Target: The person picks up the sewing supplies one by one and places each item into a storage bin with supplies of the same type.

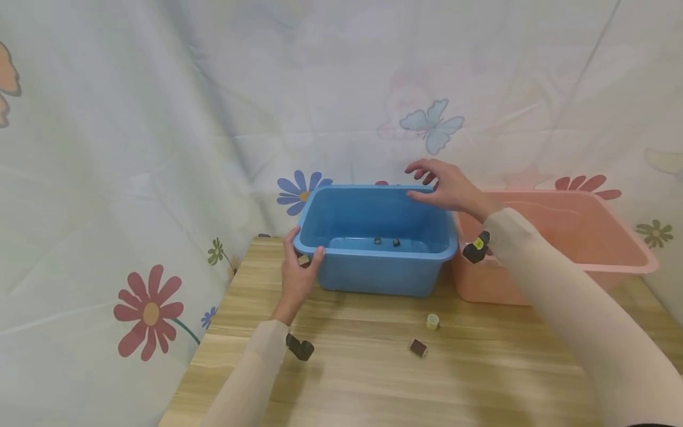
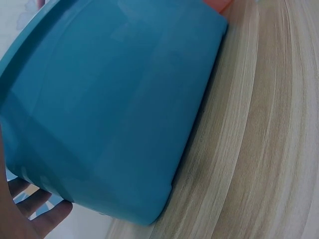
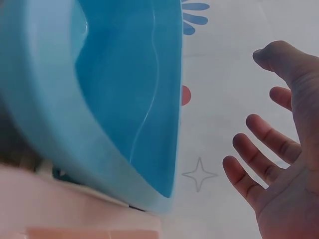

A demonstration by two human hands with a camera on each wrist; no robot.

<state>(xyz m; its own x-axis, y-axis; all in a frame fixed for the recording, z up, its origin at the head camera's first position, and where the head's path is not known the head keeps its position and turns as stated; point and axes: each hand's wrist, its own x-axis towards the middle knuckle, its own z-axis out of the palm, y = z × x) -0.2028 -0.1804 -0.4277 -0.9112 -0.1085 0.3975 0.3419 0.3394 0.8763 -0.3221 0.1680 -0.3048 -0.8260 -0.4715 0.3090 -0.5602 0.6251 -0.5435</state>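
Note:
A blue plastic bin (image 1: 379, 271) stands on the wooden table, with two small dark-topped pieces (image 1: 396, 242) on its floor. My left hand (image 1: 299, 277) grips the bin's front left corner, thumb at the front and fingers along the left end. In the left wrist view, its fingers (image 2: 52, 216) bend around the bin's side. Over the bin's right back part hovers my right hand (image 1: 450, 188), fingers spread and loosely bent, holding nothing. The right wrist view shows this hand (image 3: 289, 194) apart from the bin's rim (image 3: 114, 169).
A pink bin (image 1: 624, 268) stands close against the blue bin's right side. In front, the table (image 1: 363, 379) bears a small pale cylindrical piece (image 1: 433, 321) and a small dark brown piece (image 1: 418, 348). Behind hangs a white curtain (image 1: 341, 89) printed with flowers and butterflies.

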